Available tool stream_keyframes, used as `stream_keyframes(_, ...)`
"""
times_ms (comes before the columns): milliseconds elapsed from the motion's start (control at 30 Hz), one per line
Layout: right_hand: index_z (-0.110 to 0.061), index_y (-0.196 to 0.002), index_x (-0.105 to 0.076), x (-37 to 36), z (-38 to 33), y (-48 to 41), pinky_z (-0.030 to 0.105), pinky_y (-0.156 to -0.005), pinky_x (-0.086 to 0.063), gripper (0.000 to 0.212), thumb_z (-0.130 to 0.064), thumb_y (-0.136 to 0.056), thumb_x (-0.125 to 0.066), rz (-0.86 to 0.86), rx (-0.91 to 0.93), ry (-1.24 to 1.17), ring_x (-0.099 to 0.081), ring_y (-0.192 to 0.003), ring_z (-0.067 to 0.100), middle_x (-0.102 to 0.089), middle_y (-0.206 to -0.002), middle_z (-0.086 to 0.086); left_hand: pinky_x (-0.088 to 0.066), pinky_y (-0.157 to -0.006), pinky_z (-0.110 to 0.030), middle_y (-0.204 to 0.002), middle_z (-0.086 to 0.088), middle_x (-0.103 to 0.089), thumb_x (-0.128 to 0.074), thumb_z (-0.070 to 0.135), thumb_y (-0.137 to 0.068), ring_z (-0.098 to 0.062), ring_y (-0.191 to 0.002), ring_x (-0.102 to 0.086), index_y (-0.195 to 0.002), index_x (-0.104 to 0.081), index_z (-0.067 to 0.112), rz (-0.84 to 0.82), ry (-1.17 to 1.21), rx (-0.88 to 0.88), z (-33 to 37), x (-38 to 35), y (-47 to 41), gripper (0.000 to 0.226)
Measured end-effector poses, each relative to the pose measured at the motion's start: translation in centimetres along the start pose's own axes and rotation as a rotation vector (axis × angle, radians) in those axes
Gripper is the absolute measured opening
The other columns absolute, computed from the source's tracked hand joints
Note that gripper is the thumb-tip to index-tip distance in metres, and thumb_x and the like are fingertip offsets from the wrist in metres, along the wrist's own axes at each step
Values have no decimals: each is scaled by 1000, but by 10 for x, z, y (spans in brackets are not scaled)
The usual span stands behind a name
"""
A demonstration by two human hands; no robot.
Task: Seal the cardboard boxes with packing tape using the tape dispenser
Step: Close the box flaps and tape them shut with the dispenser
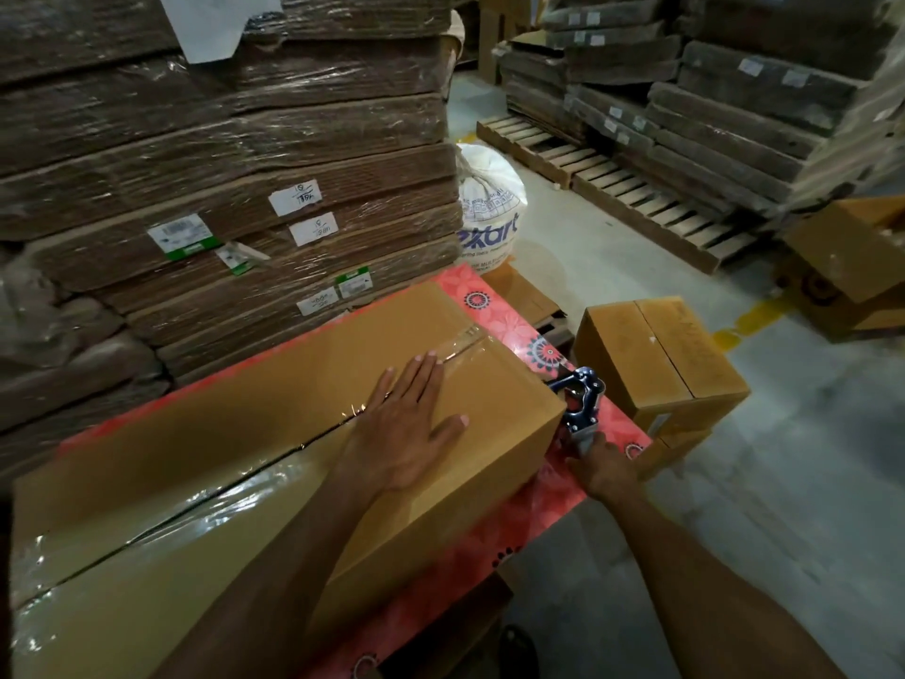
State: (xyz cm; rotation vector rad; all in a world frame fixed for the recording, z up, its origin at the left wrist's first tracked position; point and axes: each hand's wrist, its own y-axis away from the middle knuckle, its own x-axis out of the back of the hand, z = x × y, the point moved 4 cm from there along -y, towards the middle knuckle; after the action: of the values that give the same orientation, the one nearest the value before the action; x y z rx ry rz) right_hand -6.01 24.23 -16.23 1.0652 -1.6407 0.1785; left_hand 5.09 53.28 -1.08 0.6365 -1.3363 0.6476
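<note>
- Cardboard box [294, 365]: long, lying on the bench [538, 507]; it runs from seven o'clock in the view up toward one o'clock; top flaps closed, a dark seam down the middle.
- Packing tape [235, 502]: clear and glossy, laid along that seam from the near end; wrinkled in places; it also shows over the seam at the far end.
- Left hand [411, 423]: palm down on the box top, near the middle of the view; fingers [416, 374] straight and slightly spread, thumb out toward three o'clock; the fingertips lie on the taped seam.
- Right hand [605, 470]: at four o'clock from the left hand, just beside the box's right end; its fingers are curled round the handle of the tape dispenser [580, 404].
- The tape dispenser is blue and metal; it stands upright against the box's right end, its head near the top edge; whether tape touches the cardboard there I cannot tell.
- The bench wears a pink flowered cloth, showing beyond and to the right of the box.
- Smaller box [656, 355]: at two o'clock from the dispenser, beyond the bench edge; flaps closed, a dark seam on top.
- White sack [489, 208]: at twelve o'clock, on the floor, blue lettering on it.
- Film-wrapped stacks of flat cardboard [220, 154]: at ten o'clock, white labels on their edges.
- Wooden pallets [612, 183]: at one o'clock, carrying more bundles.
</note>
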Motion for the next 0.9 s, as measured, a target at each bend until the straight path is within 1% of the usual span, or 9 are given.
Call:
stream_keyframes(133,-12,-120,-56,-27,13,-42,42,-81,-58,87,-84,-78,-32,-83,-34,-29,-68,-93,34,-66,-107,14,5,-126,-42,-167,5,15,-5,71,-95,-8,-152,19,-160,8,19,12,0,9,9,-2,-1,85)
stream_keyframes(233,-10,-121,-62,-4,-5,-28,40,-86,-56,54,-52,-88,-64,-103,-38,-155,-67,-101,35,-68,-113,12,6,-125,-42,-167,6,17,-6,71,-95,-7,-151,22,-160,10,20,15,10,19,15,0,-3,84)
stream_keyframes(333,-14,-107,-71,29,-14,-19,36,-85,-51,21,-30,-95,-63,-76,-58,-287,-62,-95,30,-70,-112,14,10,-125,-40,-165,8,22,-7,70,-97,-5,-149,26,-159,15,22,2,21,35,23,0,-1,82)
stream_keyframes(433,-25,-72,-66,66,-21,-17,44,-83,-52,23,-35,-88,-53,7,-127,-385,-62,-85,30,-69,-95,12,12,-124,-39,-164,9,24,-9,69,-98,-4,-148,28,-158,17,22,9,28,61,33,0,-3,81)
stream_keyframes(600,-15,-61,-61,132,-69,5,31,-50,-32,21,-18,-82,-61,-34,-30,-786,-41,-50,19,-48,-59,7,8,-125,-39,-166,7,15,-16,69,-98,-8,-153,17,-161,5,19,45,91,50,57,4,-8,83)
stream_keyframes(667,-18,-55,-63,157,-92,21,28,-48,-27,26,-14,-80,-63,-83,79,-940,-35,-47,17,-43,-58,6,-10,-125,-39,-166,5,-16,-39,64,-97,-18,-154,-13,-159,-23,20,89,311,86,52,11,-21,77)
stream_keyframes(733,-16,-62,-65,177,-116,44,29,-47,-27,21,-14,-83,-62,-155,187,-1017,-34,-45,18,-42,-58,8,-37,-113,-41,-144,-1,-55,-59,53,-92,-22,-131,-51,-137,-54,23,223,821,242,42,26,-37,54)
stream_keyframes(800,-10,-75,-63,186,-136,70,28,-46,-31,15,-13,-90,-60,-256,255,-1065,-38,-43,19,-46,-57,7,-48,-105,-45,-125,-8,-69,-62,57,-88,-23,-113,-64,-118,-66,20,228,1416,448,36,43,-50,48)
stream_keyframes(900,-9,-74,-62,183,-158,111,28,-45,-37,15,-14,-88,-63,-384,345,-1046,-44,-44,21,-51,-58,9,-50,-102,-46,-126,-23,-66,-50,73,-88,-37,-109,-65,-126,-60,-2,-275,2068,537,49,61,-53,84)
